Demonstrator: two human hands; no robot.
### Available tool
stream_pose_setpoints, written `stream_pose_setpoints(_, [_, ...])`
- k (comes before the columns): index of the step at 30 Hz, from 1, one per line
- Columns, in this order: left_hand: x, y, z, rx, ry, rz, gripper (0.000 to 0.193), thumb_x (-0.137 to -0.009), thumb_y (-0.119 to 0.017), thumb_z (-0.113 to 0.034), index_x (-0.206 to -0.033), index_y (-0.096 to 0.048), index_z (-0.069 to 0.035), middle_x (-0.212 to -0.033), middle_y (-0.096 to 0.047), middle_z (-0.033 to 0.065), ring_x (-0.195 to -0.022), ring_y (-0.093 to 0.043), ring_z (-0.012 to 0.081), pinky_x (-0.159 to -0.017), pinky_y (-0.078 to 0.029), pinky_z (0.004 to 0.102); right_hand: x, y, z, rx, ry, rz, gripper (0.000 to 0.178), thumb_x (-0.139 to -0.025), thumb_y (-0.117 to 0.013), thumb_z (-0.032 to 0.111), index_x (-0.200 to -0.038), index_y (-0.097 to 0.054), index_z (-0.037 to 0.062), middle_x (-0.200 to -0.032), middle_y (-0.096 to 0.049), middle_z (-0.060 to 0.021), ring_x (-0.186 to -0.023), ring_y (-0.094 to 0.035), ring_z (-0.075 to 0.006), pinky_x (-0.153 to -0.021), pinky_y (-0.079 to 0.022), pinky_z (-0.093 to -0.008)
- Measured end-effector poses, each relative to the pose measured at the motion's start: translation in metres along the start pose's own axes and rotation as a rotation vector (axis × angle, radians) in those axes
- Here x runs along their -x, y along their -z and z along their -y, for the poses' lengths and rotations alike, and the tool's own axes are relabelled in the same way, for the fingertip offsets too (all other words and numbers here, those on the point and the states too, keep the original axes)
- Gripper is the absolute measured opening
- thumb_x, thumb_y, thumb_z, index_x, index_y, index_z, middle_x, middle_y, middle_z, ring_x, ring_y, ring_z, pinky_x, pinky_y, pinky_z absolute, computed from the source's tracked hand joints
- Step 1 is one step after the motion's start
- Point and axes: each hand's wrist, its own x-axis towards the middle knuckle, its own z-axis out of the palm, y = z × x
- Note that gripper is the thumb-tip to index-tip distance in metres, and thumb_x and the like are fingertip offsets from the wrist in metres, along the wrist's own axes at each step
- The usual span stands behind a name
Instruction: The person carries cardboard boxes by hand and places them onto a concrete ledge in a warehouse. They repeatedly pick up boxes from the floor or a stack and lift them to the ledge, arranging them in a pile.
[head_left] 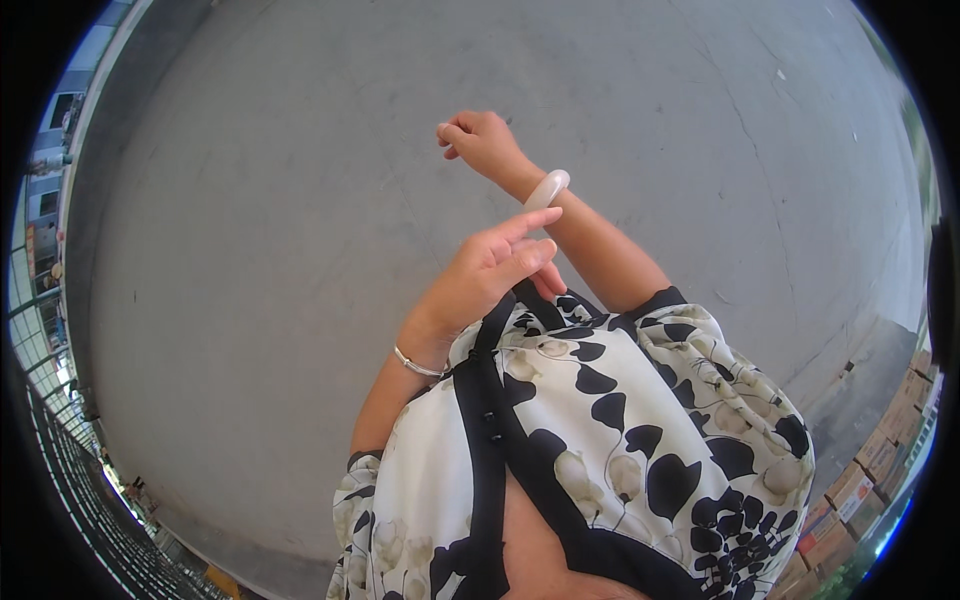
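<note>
My left hand (490, 265), with a thin silver bracelet (418, 364) on its wrist, reaches across in front of my chest. Its index finger and thumb are stretched out and apart, the other fingers partly bent, and no object shows in it. The index fingertip lies at my right forearm, just beside a thick pale bangle (548, 190) around the right wrist; whether it touches cannot be made out. Farther out, my right hand (482, 142) is held up with its fingers curled in a loose fist, nothing visible in them.
Below the hands spreads a grey concrete floor (280, 220) with fine cracks. Cardboard boxes (850, 495) are stacked at the lower right rim. Metal railings (75, 470) run along the left rim. My loose patterned blouse (600, 420) fills the lower middle.
</note>
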Motion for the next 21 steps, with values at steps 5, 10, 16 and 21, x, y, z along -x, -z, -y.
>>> stream_pose_setpoints(5, [-0.05, 0.116, -0.005, 0.021, 0.022, 0.048, 0.057, -0.104, -0.053, -0.024, -0.15, -0.04, 0.006, -0.085, -0.073, 0.0116, -0.078, -0.068, 0.0173, -0.093, -0.051, 0.0339, -0.109, -0.052, -0.014, 0.007, -0.05, -0.029, 0.033, -0.091, -0.059, 0.031, -0.096, -0.073, 0.0013, -0.079, -0.074, -0.0083, -0.075, -0.071, -0.0198, -0.077, -0.054, -0.0339])
stream_pose_setpoints(10, [-0.07, 0.144, -0.006, 0.014, 0.081, 0.042, 0.059, -0.105, -0.053, -0.026, -0.151, -0.037, 0.005, -0.083, -0.072, 0.0101, -0.077, -0.068, 0.0168, -0.087, -0.053, 0.0324, -0.149, -0.064, -0.023, -0.028, -0.092, 0.069, 0.032, -0.095, -0.061, 0.03, -0.097, -0.071, -0.001, -0.093, -0.073, -0.0077, -0.082, -0.073, -0.0166, -0.075, -0.052, -0.0327])
stream_pose_setpoints(16, [-0.06, 0.129, -0.008, 0.006, 0.142, 0.122, 0.052, -0.106, -0.052, -0.028, -0.145, -0.045, 0.004, -0.079, -0.07, 0.0079, -0.076, -0.067, 0.0158, -0.077, -0.054, 0.0297, -0.131, -0.065, -0.023, -0.077, -0.104, 0.06, 0.032, -0.093, -0.06, 0.028, -0.097, -0.071, -0.002, -0.088, -0.073, -0.0097, -0.076, -0.073, -0.0182, -0.074, -0.055, -0.0331])
stream_pose_setpoints(21, [-0.051, 0.109, -0.006, 0.079, 0.15, 0.139, 0.048, -0.106, -0.052, -0.029, -0.139, -0.05, 0.005, -0.079, -0.07, 0.0069, -0.074, -0.067, 0.0151, -0.075, -0.053, 0.0286, -0.103, -0.065, -0.043, -0.123, -0.188, 0.041, 0.031, -0.094, -0.061, 0.026, -0.096, -0.071, -0.0028, -0.089, -0.074, -0.0103, -0.075, -0.073, -0.0186, -0.073, -0.055, -0.0331])
